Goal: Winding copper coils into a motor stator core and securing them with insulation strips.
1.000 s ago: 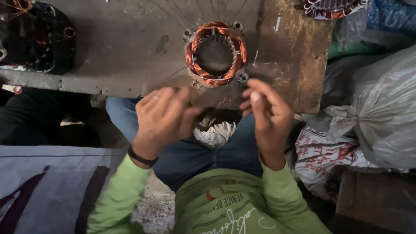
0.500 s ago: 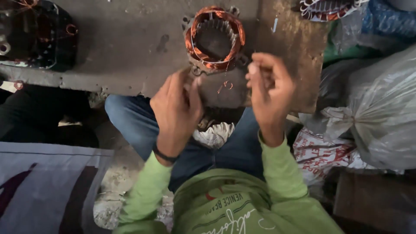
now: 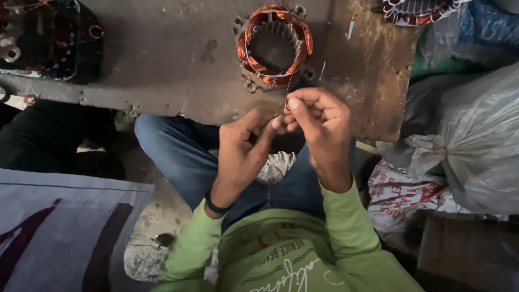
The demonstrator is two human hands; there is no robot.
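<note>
Small motor-rewinding repair workshop, informal, floor-level. Evidence: a stator [image 3: 275, 44] with copper windings sits on a worn, stained metal workbench [image 3: 178, 65]; a dark motor housing [image 3: 51, 40] with copper wire bits lies at the bench's left end; another wound stator [image 3: 416, 11] is partly visible at the top right edge. Clutter on the right: 1 grey plastic bag [image 3: 476, 140], a printed white sack [image 3: 400, 194] below it. Gritty concrete floor [image 3: 146, 216] with a small metal part on it. A printed banner sheet [image 3: 59, 227] is spread at lower left.
</note>
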